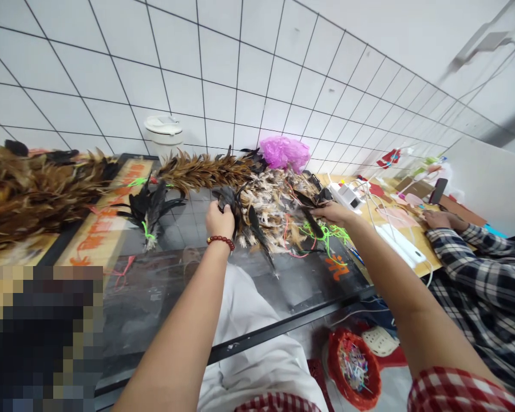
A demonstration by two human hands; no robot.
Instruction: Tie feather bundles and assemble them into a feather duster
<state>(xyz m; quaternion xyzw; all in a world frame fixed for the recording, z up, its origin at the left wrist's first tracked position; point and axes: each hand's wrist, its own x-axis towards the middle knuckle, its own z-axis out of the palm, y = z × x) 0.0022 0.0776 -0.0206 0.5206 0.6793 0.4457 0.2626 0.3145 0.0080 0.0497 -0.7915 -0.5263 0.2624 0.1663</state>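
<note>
My left hand (220,218) is closed around a bunch of black feathers (229,200), held over the dark glass tabletop (154,286). Out to the right, my right hand (335,212) pinches a dark feather (316,223) above neon green string (337,236). Between the hands lies a pile of pale and brown feathers (268,206), with a loose black feather (257,232) across its front edge. Left of my left hand rests a black feather bundle (149,209) tied with green string (147,231).
Brown feather strands (210,171) lie along the back, beside a white lidded cup (165,134) and a pink plastic bag (285,153). A red-lined bin (354,369) stands below. At right, a co-worker's plaid sleeve (455,252) rests near a white power strip (399,246).
</note>
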